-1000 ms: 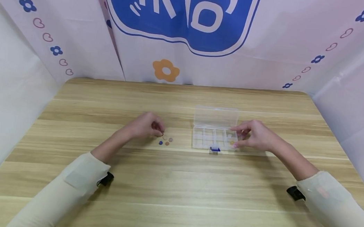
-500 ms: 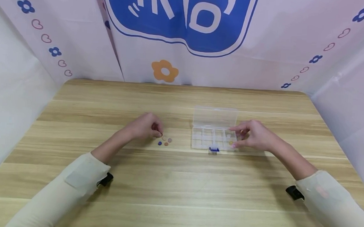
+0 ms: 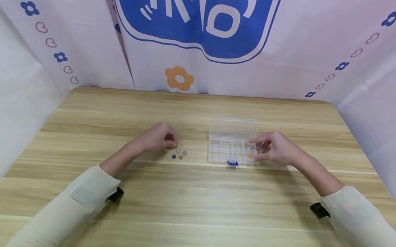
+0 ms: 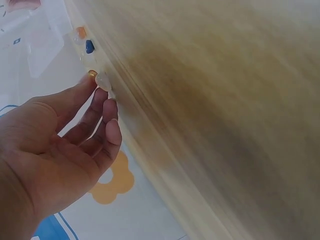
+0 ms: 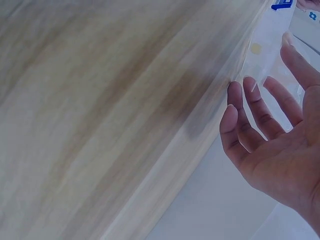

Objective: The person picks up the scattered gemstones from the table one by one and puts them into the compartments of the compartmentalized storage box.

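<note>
In the head view my left hand (image 3: 159, 137) is at a small group of stones on the table. Its thumb and index finger pinch a small amber stone (image 4: 92, 73), seen in the left wrist view, beside a whitish clear stone (image 4: 103, 81). A blue stone (image 3: 173, 156), an orange stone (image 3: 180, 157) and a greyish-purple stone (image 3: 184, 153) lie close by. My right hand (image 3: 275, 148) holds the right end of a clear compartment box (image 3: 214, 154), thumb at the front and index finger at the back. A yellow stone (image 3: 251, 156) lies in its right-hand part.
The box's clear lid (image 3: 233, 128) stands raised at the back, and a blue latch (image 3: 232, 163) sits at the front. Everything rests on a wooden table (image 3: 192, 210). A printed white cloth (image 3: 291, 38) hangs behind the table's far edge.
Both hands stay almost where they were. The left fingertips have shifted slightly around the small stone; the view has moved a little.
</note>
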Demonstrator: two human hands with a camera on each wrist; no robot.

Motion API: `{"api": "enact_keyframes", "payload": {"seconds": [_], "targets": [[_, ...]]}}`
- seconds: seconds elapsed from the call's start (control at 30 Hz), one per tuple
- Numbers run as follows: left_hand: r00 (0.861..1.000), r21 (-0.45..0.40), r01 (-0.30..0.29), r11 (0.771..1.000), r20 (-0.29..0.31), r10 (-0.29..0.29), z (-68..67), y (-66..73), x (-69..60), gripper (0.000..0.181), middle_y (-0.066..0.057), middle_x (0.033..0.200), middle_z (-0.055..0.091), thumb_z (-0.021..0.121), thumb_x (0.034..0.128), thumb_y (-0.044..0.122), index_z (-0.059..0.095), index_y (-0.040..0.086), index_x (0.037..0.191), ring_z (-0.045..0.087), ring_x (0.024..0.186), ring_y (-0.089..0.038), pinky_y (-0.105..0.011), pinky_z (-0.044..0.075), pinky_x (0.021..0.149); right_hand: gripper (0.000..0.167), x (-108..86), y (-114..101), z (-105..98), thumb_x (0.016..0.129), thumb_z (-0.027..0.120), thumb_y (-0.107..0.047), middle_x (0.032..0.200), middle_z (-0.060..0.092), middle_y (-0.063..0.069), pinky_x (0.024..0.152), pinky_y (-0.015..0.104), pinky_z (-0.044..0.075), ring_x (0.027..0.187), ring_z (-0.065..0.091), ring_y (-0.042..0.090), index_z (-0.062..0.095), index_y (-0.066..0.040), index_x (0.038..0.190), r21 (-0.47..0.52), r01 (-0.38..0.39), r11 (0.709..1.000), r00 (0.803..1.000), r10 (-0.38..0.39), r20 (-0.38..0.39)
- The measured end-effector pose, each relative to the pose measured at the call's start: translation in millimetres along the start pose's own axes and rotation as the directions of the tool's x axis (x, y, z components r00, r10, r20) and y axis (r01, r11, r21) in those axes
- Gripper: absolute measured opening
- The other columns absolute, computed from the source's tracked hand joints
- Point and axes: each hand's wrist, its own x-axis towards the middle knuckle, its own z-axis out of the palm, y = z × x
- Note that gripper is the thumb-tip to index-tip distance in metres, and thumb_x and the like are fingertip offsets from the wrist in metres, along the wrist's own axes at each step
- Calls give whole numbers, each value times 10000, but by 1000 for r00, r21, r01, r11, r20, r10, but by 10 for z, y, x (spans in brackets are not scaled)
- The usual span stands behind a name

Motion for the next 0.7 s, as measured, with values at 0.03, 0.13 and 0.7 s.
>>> {"api": "enact_keyframes", "payload": {"seconds": [0.03,0.13,0.7], "targets": [[1000,-4,0,1000,-2,0,-3,3,-4,110,-65,820,699,686,972,-3,750,12,884,599,749,-161,-294,512,693,557,-1,-1,1,807,907,-138,945,698,68,826,408,578,895,657,231,690,50,1285,-1,-2,1000,1000,2,1],[1000,-17,-2,1000,-12,2,-9,13,-12,108,-70,828,698,681,970,-7,746,9,886,605,764,-170,-308,517,705,558,-1,0,3,806,907,-137,936,693,62,814,392,572,891,653,228,691,46,1287,-3,-9,1000,1000,9,1],[999,-29,-14,999,-43,13,-36,111,-15,75,-82,887,724,684,986,9,751,3,953,647,832,-198,-326,550,760,557,-4,7,1,802,908,-123,912,686,58,814,400,577,870,644,222,690,58,1281,5,9,1000,1000,-9,-3]]}}
